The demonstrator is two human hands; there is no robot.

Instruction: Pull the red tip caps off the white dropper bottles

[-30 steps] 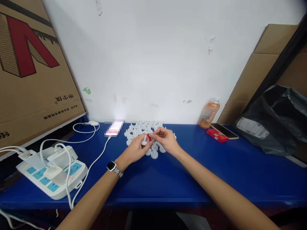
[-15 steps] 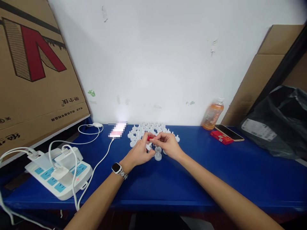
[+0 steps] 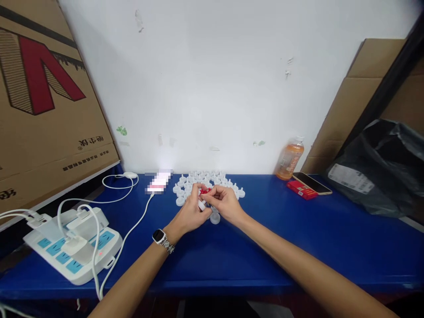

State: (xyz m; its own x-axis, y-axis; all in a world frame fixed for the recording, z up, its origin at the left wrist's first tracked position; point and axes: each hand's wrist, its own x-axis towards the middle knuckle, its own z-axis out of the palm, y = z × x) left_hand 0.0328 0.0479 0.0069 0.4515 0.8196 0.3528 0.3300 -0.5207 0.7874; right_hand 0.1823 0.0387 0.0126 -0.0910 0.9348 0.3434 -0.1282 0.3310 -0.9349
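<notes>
Thumb and fingers of my left hand (image 3: 191, 213) are closed on a small white plastic piece (image 3: 202, 205). My right hand (image 3: 229, 205) is pinched at the tip, right against the left fingers; what sits between its fingertips is too small to make out. Small red bits (image 3: 205, 191) show between the two hands, partly covered by fingers. Behind the hands several white plastic pieces (image 3: 181, 180) with round bases and thin upright stems stand close together. One more round white piece (image 3: 215, 217) sits just below the right fingers.
On the left are a white power strip (image 3: 79, 276) with plugs and cables, and a lit device (image 3: 159, 181) against the wall. To the right stand an orange drink bottle (image 3: 290, 160), a red packet (image 3: 302, 190), a phone (image 3: 313, 183) and a dark plastic bag (image 3: 374, 172).
My right fingertips have moved a little left, closer in to the white piece in my left hand. The whole view has shifted slightly.
</notes>
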